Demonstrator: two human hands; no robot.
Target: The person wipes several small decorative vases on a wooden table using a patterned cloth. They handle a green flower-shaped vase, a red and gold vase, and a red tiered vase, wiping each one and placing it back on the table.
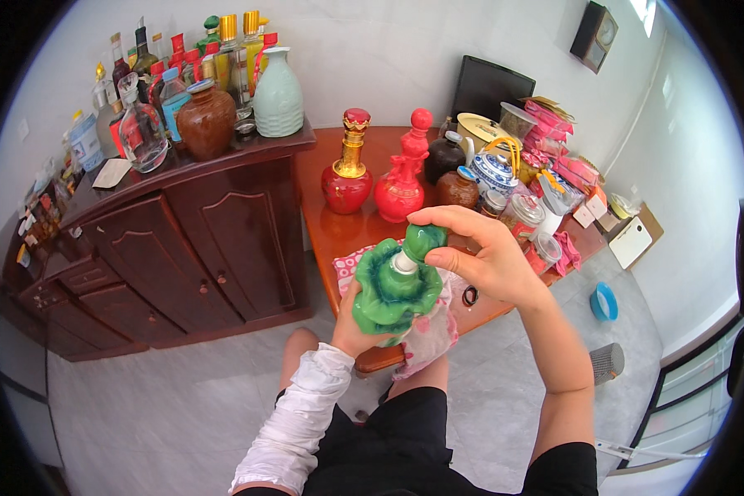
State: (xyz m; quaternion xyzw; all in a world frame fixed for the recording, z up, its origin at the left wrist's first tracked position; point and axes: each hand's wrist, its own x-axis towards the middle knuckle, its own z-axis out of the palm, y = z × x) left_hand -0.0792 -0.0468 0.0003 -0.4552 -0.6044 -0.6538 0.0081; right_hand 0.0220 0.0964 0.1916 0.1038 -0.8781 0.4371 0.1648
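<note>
My left hand point(354, 328) grips a green glazed ceramic bottle point(397, 291) with a wavy, leaf-like rim, holding it tilted over the table's front edge. Between thumb and fingers, my right hand point(483, 251) has the bottle's round green stopper point(425, 242). A white plug section shows between stopper and bottle neck; whether it still sits inside the neck I cannot tell. Below the bottle, a pink-and-white patterned cloth point(431, 347) hangs off the table edge. The bottle's lower part is hidden by my left hand and the rim. A white sleeve covers my left forearm.
On the wooden table point(316, 229) stand a red-and-gold bottle point(347, 186), a red figured bottle point(400, 192), brown jars point(459, 189), a blue-and-white teapot point(495, 173) and lidded jars point(524, 214). A dark ring point(470, 296) lies nearby. Several bottles crowd the dark cabinet point(242, 229) at left.
</note>
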